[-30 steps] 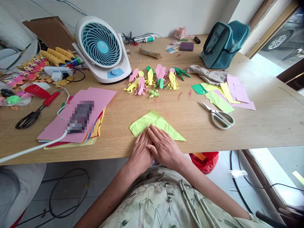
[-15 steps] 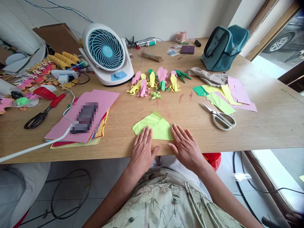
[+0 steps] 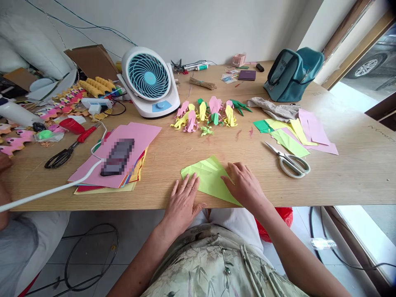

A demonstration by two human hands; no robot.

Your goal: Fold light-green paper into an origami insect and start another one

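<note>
Wooden table (image 3: 346,177): lime paper (image 3: 214,178); left hand (image 3: 185,201) at its eight o'clock, fingers released, flat; right hand (image 3: 244,185) at three, grip unclear.

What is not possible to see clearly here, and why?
In the head view:
Green paper: underside mostly hidden against the table.
Right hand: palm hidden by its own back.
Dark object on pink paper: pixelated.
Red bag: partly behind the right forearm.
Another person's arm: cut off by left edge.

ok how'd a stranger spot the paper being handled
On the wooden table, look to the near edge. Between the left hand and right hand lies creased lime-green paper; unlike the light-green strip beyond the scissors, it has the left hand on it.
</note>
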